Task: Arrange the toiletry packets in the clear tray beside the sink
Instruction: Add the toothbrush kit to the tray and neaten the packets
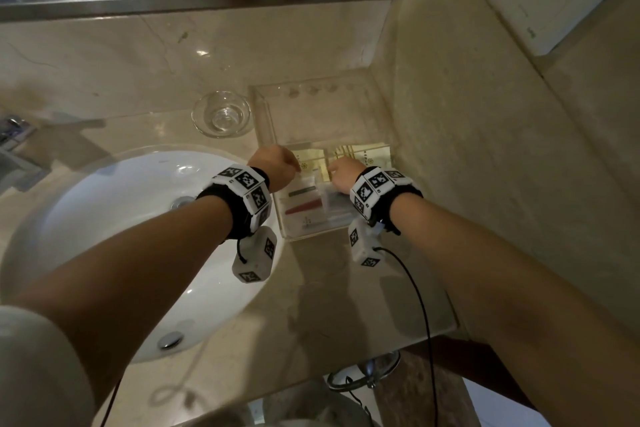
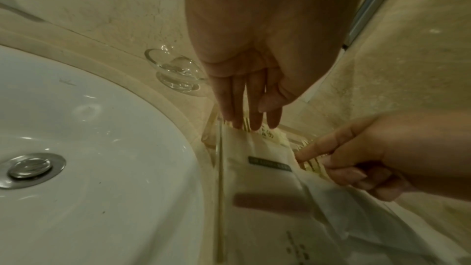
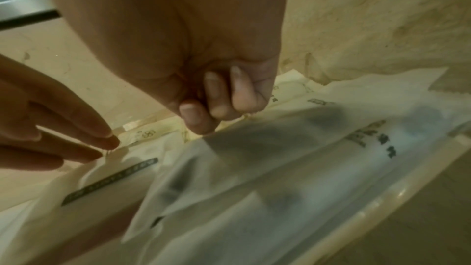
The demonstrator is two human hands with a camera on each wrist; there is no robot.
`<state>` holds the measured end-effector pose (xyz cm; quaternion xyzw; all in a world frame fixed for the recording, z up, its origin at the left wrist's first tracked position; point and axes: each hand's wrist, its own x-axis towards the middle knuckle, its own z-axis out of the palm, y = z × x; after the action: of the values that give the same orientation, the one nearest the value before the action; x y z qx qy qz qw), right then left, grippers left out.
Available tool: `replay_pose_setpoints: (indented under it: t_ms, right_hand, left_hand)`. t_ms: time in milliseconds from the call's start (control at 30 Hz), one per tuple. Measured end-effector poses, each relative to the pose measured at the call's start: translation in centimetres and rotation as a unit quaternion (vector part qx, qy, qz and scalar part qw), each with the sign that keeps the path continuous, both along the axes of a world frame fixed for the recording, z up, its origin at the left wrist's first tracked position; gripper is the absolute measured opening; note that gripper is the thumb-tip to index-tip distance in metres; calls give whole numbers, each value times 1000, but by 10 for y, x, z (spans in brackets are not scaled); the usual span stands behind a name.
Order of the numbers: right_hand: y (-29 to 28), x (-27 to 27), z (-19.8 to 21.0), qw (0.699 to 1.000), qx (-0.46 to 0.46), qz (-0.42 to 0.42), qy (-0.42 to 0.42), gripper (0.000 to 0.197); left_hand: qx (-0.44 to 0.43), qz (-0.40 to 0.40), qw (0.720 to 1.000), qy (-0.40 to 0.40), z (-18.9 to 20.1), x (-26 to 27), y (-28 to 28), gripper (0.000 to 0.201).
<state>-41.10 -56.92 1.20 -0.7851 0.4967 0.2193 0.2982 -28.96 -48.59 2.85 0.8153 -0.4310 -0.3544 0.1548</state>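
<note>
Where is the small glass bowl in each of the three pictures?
Head: glass bowl above centre, on the counter left of the clear tray.
Left wrist: glass bowl left of centre, beside the left hand.
Right wrist: not in it.
Shared landmark: the packet with the dark green strip.

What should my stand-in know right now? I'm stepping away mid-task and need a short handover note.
Left hand: open, straight fingers touching the far end of a cream gold-striped packet.
Right hand: pinching the edge of another cream gold-striped packet beside it.
Both cream packets lie across the middle of the clear plastic tray, right of the white round sink. White translucent packets lie at its near end.
Done: the visible packets are all in the tray.
Left: square up the two cream packets, then let go.
The small clear glass dish stands outside the tray.
</note>
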Motion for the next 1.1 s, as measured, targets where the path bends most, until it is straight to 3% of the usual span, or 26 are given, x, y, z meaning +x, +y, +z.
replay_pose_setpoints:
  t_ms: [133, 233, 300, 400, 533, 733, 967, 1100]
  right_hand:
    - [-10, -21, 14, 995, -26, -67, -65, 36]
    - [-18, -39, 18, 978, -76, -139, -136, 34]
    - [-23, -51, 20, 975, -90, -151, -136, 35]
    - [-30, -67, 14, 981, -95, -133, -108, 40]
    - [-32, -76, -8, 992, -87, -8, -91, 55]
    - [-36, -71, -28, 993, -65, 87, -33, 74]
    - [-36, -65, -23, 997, -22, 63, -23, 78]
    - [-36, -68, -12, 997, -36, 49, -55, 65]
  left_hand:
    - [-24, -5, 999, 37, 2, -10, -11, 29]
    - [-24, -7, 993, 114, -1, -27, -24, 33]
    - [-10, 0, 987, 158, -5, -39, -33, 35]
    - [22, -11, 985, 172, -13, -51, -41, 31]
    - [34, -27, 988, 147, -22, -58, -49, 38]
    - [32, -62, 990, 124, -25, -58, -56, 38]
    - [38, -83, 989, 113, -27, -62, -61, 37]
    - [44, -66, 988, 132, -25, -55, -60, 39]
